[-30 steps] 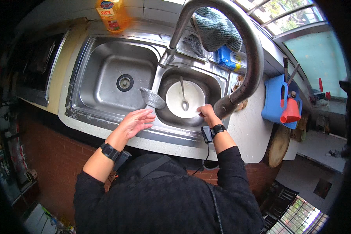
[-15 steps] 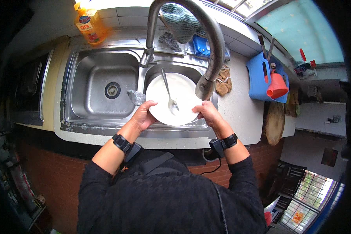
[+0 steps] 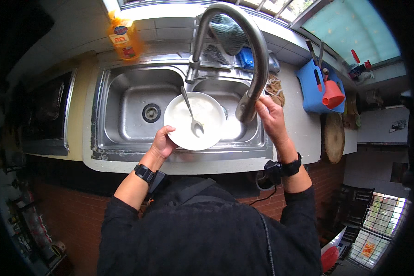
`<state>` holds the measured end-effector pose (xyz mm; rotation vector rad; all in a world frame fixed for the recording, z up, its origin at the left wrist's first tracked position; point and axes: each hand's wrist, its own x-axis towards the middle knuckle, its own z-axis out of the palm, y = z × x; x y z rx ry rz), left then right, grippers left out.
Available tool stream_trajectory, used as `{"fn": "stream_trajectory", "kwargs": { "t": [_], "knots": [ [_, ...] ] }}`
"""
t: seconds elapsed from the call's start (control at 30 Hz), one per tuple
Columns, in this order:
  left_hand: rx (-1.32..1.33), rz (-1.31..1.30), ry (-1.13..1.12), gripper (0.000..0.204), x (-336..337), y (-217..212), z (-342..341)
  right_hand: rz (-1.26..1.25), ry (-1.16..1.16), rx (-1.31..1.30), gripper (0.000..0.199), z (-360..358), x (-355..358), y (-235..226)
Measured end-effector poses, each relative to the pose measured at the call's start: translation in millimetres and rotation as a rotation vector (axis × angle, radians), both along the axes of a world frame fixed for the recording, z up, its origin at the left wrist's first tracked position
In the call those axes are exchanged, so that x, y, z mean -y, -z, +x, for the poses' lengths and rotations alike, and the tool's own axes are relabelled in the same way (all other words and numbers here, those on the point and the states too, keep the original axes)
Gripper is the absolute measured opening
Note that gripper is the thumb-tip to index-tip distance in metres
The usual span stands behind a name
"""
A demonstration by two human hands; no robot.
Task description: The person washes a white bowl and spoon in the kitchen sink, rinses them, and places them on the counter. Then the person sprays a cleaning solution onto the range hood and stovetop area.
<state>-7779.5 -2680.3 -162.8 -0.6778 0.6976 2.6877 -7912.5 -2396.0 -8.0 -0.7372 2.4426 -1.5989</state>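
So, left hand (image 3: 163, 143) holding dish (image 3: 210, 120) with spoon (image 3: 197, 128), right hand (image 3: 273, 118) touching faucet (image 3: 262, 60), grip unclear

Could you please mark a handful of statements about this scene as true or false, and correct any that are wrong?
1. The left hand holds the shallow white dish by its edge. True.
2. The metal spoon lies on the bottom of the right basin. False: it lies in the dish, its handle leaning over the far edge.
3. The right hand is at the outlet end of the curved metal faucet. True.
4. The orange pump bottle stands to the right of the faucet. False: it stands to the left, behind the left basin.
5. The blue plastic holder is to the right of the sink. True.
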Motion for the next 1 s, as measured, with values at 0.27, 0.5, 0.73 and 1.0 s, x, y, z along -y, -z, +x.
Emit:
{"fn": "stream_trajectory", "kwargs": {
  "t": [0.27, 0.5, 0.73, 1.0],
  "knots": [
    [-0.01, -0.053, 0.044, 0.063, 126.2, -12.3, 21.5, 0.029, -0.086, -0.21, 0.04, 67.5, 166.8, 2.1],
    [-0.019, -0.229, 0.116, 0.064, 234.5, -0.3, 18.2, -0.109, -0.024, -0.053, 0.049, 47.1, 281.6, 18.1],
    [0.045, -0.464, 0.146, 0.064, 284.1, 24.0, 3.3, -0.039, 0.017, 0.33, 0.04, 42.0, 259.7, 74.3],
    [0.161, -0.755, 0.114, 0.08, 282.2, 13.1, -2.8, 0.578, -0.175, 0.238, 0.032, 21.2, 219.9, 44.1]
  ]
}}
